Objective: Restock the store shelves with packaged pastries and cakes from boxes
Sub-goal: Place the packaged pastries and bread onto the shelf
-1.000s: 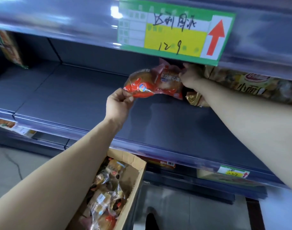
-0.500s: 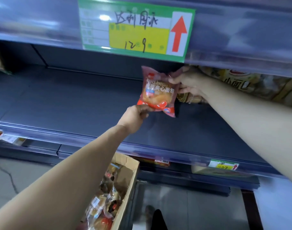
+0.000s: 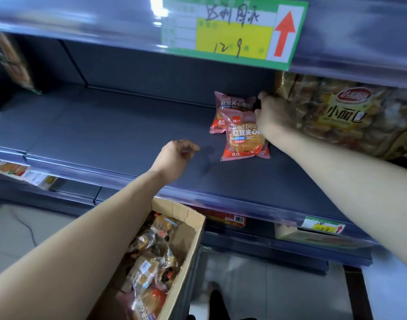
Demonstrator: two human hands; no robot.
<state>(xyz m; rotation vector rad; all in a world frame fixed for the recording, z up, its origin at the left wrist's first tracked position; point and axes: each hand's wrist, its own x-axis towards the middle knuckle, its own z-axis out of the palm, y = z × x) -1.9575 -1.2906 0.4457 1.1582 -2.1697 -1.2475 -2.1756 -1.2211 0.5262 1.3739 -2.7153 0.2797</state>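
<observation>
Two pink-and-red red bean bread packs lie flat on the grey shelf (image 3: 105, 135): a rear pack (image 3: 232, 107) and a front pack (image 3: 245, 142) overlapping it. My right hand (image 3: 273, 116) is at their right side, thumb and fingers pinching the rear pack's right edge. My left hand (image 3: 174, 158) hovers over the shelf, left of the front pack, apart from it, fingers loosely curled and holding nothing. Below, a cardboard box (image 3: 191, 229) holds several wrapped pastries (image 3: 149, 266).
Large yellow bags of small breads (image 3: 345, 114) fill the shelf right of my right hand. A green-and-yellow price sign (image 3: 232, 31) hangs from the upper shelf edge. Another package (image 3: 10, 63) stands at the far left. Lower shelves carry boxes (image 3: 288, 232); tiled floor lies below.
The pack held in both hands now lies flat on the shelf in front of another pack. My left hand has let go and drawn back to the left. My right hand stays at the packs.
</observation>
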